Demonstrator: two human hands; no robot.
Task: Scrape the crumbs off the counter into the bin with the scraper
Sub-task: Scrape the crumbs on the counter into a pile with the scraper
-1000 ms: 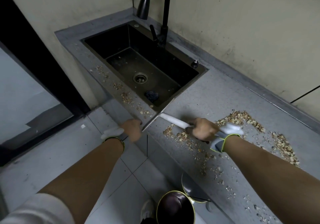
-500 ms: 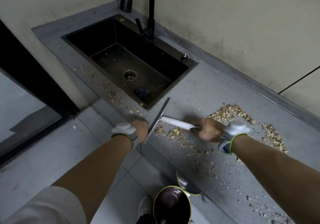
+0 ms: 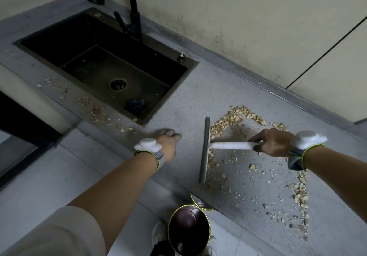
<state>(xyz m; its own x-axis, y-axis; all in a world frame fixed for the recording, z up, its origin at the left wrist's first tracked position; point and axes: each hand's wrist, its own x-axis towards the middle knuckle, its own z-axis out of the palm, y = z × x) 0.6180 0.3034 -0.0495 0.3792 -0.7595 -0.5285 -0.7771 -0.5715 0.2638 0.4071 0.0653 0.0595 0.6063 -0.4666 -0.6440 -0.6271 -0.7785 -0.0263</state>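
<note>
Since the earlier frame the left hand (image 3: 168,142) has let go of the blade and lies blurred at the worktop's (image 3: 186,89) front edge, fingers loosely bent, holding nothing; the scraper (image 3: 206,146) has swung right, away from the sink (image 3: 103,61) corner. The right hand (image 3: 273,142) grips its white handle, fingers curled round it. The grey blade stands on the worktop near the front edge, crumbs (image 3: 232,119) heaped against its right side. The bin (image 3: 188,230) sits on the floor below

The sink (image 3: 49,43) sits left in the counter (image 3: 198,89), crumbs (image 3: 234,119) lie right, the bin (image 3: 188,228) stands on the floor below the counter's front edge.
</note>
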